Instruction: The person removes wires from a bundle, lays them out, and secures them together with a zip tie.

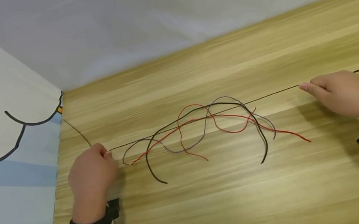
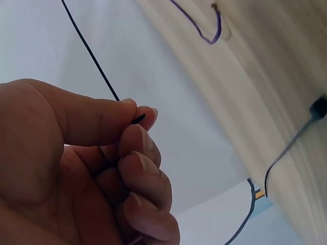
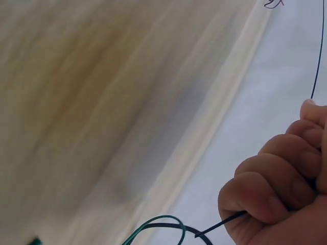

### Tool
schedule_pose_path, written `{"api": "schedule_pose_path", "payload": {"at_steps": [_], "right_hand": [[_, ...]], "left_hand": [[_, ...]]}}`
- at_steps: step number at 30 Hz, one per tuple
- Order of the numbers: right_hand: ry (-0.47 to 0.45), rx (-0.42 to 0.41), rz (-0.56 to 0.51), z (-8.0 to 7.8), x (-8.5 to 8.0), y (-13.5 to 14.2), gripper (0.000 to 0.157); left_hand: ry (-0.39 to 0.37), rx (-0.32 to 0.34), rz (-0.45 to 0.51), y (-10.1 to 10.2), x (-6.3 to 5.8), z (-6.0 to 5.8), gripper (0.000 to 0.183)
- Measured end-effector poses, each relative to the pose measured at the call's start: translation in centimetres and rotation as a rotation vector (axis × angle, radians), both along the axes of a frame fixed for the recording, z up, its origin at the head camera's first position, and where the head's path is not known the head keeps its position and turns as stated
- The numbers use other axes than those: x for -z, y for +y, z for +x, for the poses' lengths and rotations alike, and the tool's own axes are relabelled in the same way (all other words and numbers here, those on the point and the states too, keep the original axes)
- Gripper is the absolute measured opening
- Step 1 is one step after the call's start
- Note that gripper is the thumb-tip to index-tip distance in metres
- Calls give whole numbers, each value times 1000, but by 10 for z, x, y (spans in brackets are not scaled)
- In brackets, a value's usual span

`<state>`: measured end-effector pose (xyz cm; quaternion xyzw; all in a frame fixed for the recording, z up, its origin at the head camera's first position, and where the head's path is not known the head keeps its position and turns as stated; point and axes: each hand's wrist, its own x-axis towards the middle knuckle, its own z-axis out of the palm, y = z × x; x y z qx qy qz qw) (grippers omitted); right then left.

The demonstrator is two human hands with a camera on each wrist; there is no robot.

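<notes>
Wood-grain surface (image 1: pixel 218 209), thin black wire (image 1: pixel 271 94) between hands (image 1: pixel 91 170) (image 1: pixel 338 94)

Wire (image 1: pixel 273 94) partly hidden by right hand (image 1: pixel 340 93)

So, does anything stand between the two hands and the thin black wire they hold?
Nothing visible does: left hand and right hand grip the thin black wire directly; the other wires lie on the table.

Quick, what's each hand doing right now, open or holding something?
Left hand: closed, pinching the thin dark wire.
Right hand: closed, gripping the same wire.
</notes>
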<state>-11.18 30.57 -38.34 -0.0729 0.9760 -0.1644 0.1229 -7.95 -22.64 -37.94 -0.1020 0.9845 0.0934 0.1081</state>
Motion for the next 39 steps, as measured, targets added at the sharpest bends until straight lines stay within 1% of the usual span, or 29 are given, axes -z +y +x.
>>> {"api": "schedule_pose_path", "payload": {"at_steps": [2, 5, 11, 16, 19, 22, 23, 24, 26, 28, 30, 32, 34, 36, 39], "right_hand": [[5, -4, -1, -1, -2, -3, 59], [7, -11, 3, -2, -2, -4, 59], [28, 12, 28, -1, 2, 11, 58], [-6, 26, 36, -1, 5, 17, 57], [-41, 8, 38, -1, 7, 15, 57], [-49, -6, 36, -1, 6, 12, 54], [-39, 3, 31, -2, 6, 11, 53], [-16, 29, 23, -2, 5, 10, 53], [34, 102, 2, -3, 1, 8, 54], [90, 170, -30, -5, -3, 7, 55], [142, 197, -46, -7, -5, 7, 54], [169, 186, -41, -9, -4, 7, 51], [179, 150, -19, -9, -1, 6, 46], [167, 110, 13, -9, 3, 5, 44], [101, 50, 61, -8, 7, 2, 47]], "left_hand": [[-1, -8, 5, -2, -2, 0, 21], [-5, -10, 10, -7, -1, 0, 21], [-22, -22, 0, -22, 6, 3, 23], [-78, -6, 24, -22, 11, 4, 23], [-117, 19, 21, -20, 16, 5, 26], [-156, 48, 10, -19, 20, 6, 31], [-165, 58, 8, -19, 21, 6, 32], [-171, 66, 9, -19, 21, 6, 32], [-159, 58, 15, -18, 21, 5, 32], [-117, 41, 14, -19, 19, 5, 30], [-65, 11, 19, -18, 18, 4, 30], [-16, -11, 28, -17, 17, 3, 30], [1, -18, 38, -14, 19, 3, 30], [-22, -5, 44, -12, 22, 2, 29], [-96, 16, 36, -10, 25, 2, 29]]}}
